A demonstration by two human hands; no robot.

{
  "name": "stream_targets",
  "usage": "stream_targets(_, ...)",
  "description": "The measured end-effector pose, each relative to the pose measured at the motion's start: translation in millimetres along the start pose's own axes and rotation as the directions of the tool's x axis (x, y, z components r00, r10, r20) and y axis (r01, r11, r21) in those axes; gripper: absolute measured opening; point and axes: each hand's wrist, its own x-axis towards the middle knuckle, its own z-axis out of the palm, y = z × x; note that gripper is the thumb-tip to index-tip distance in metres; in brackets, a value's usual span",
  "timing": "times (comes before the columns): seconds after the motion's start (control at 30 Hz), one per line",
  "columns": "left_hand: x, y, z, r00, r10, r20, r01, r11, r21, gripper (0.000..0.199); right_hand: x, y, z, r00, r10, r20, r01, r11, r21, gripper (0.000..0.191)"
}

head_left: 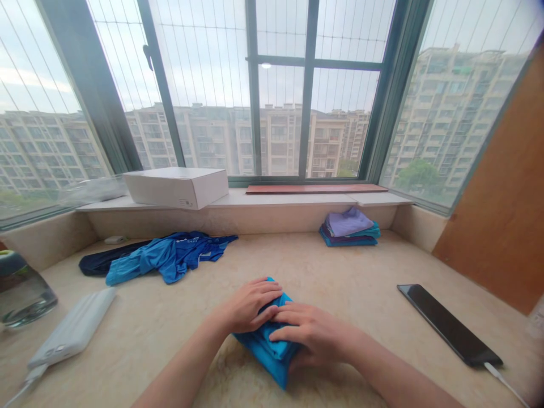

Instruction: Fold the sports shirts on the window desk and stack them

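A folded bright blue garment (pixel 264 351) lies on the stone-like counter in front of me, one corner pointing toward me. My left hand (pixel 254 306) is over its far left part, fingers close together across the top and the thumb pressed on the cloth. From the right, my right hand (pixel 312 331) takes hold of the garment, with fingers over its top and part of the hand at its near right edge. Both hands cover much of the cloth, and their fingertips nearly meet in the middle.
Loose blue garments (pixel 170 258) lie at the back left; a folded clothes stack (pixel 349 228) sits back right. A white power bank (pixel 74 327) and water bottle (pixel 23 292) are left, a black phone (pixel 448 323) right. A white box (pixel 176 188) stands on the windowsill.
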Motion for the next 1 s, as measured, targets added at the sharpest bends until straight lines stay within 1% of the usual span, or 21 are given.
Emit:
stream_targets(0.07,-1,-1,-0.1,1.0,-0.011,0.011,0.012,1.0,-0.01,0.045,-2,5,2,0.999,0.006,-0.037,-0.007,1.0,-0.018,0.037)
stream_targets(0.13,-1,0,-0.5,1.0,-0.005,0.006,0.005,0.999,-0.041,0.048,-5,9,3,0.992,0.044,-0.115,-0.043,0.999,0.011,0.031)
stream_targets(0.17,-1,2,-0.8,1.0,0.006,-0.007,-0.006,0.998,-0.063,0.05,-7,11,3,0.982,0.088,-0.169,-0.081,0.996,0.043,0.031)
stream_targets(0.2,0,5,-1.0,1.0,0.017,-0.024,-0.019,0.996,-0.091,0.052,-8,13,2,0.963,0.146,-0.226,-0.13,0.988,0.083,0.03)
stream_targets(0.27,2,13,-1.0,0.998,0.014,-0.065,-0.024,0.989,-0.146,0.055,-9,15,-2,0.896,0.289,-0.337,-0.242,0.954,0.176,0.029)
stream_targets(0.37,8,28,0.3,0.992,-0.086,-0.087,0.066,0.974,-0.218,0.059,-6,16,-12,0.74,0.505,-0.444,-0.378,0.858,0.347,0.022)
stream_targets(0.43,14,36,2.6,0.975,-0.198,-0.1,0.158,0.936,-0.314,0.049,-1,17,-18,0.603,0.639,-0.477,-0.41,0.762,0.502,0.024)
stream_targets(0.47,16,40,4.3,0.96,-0.259,-0.108,0.199,0.899,-0.39,0.042,1,19,-21,0.529,0.695,-0.487,-0.388,0.708,0.59,0.029)
stream_targets(0.53,21,44,8.2,0.91,-0.393,-0.128,0.252,0.774,-0.581,0.033,4,21,-26,0.375,0.785,-0.493,-0.273,0.602,0.75,0.043)
stream_targets(0.57,24,46,10.4,0.875,-0.465,-0.132,0.263,0.687,-0.678,0.034,5,21,-27,0.31,0.823,-0.476,-0.196,0.545,0.815,0.049)
stream_targets(0.6,26,49,12.5,0.832,-0.539,-0.128,0.262,0.587,-0.766,0.037,5,21,-28,0.272,0.859,-0.434,-0.123,0.478,0.87,0.055)
stream_targets(0.63,28,51,14.5,0.782,-0.612,-0.12,0.247,0.481,-0.841,0.041,5,19,-27,0.266,0.89,-0.37,-0.063,0.4,0.915,0.059)
stream_targets(0.67,29,54,16.3,0.729,-0.677,-0.105,0.217,0.374,-0.902,0.045,6,16,-26,0.296,0.91,-0.289,-0.025,0.31,0.95,0.061)
stream_targets(0.7,31,57,17.8,0.681,-0.728,-0.083,0.176,0.272,-0.946,0.048,6,13,-25,0.352,0.914,-0.2,-0.009,0.217,0.976,0.063)
stream_targets(0.73,32,60,19.0,0.645,-0.762,-0.053,0.132,0.18,-0.975,0.051,6,9,-23,0.42,0.899,-0.121,-0.013,0.14,0.99,0.064)
stream_targets(0.77,32,62,20.1,0.628,-0.778,-0.017,0.09,0.095,-0.991,0.054,7,6,-20,0.479,0.875,-0.069,-0.027,0.094,0.995,0.065)
stream_targets(0.8,33,65,21.0,0.635,-0.772,0.025,0.054,0.012,-0.998,0.057,8,4,-17,0.513,0.857,-0.048,-0.041,0.08,0.996,0.064)
stream_targets(0.83,33,66,21.7,0.66,-0.748,0.07,0.025,-0.072,-0.997,0.059,9,4,-14,0.522,0.852,-0.039,-0.056,0.08,0.995,0.063)
stream_targets(0.93,32,68,23.6,0.784,-0.597,0.17,-0.028,-0.307,-0.951,0.07,9,13,-7,0.496,0.868,0.006,-0.071,0.033,0.997,0.056)
stream_targets(0.97,32,68,24.2,0.821,-0.545,0.173,-0.038,-0.353,-0.935,0.072,9,18,-5,0.496,0.868,0.018,-0.061,0.014,0.998,0.056)
stream_targets(1.0,32,69,25.0,0.848,-0.505,0.161,-0.045,-0.372,-0.927,0.071,8,24,-3,0.497,0.867,0.011,-0.047,0.015,0.999,0.057)
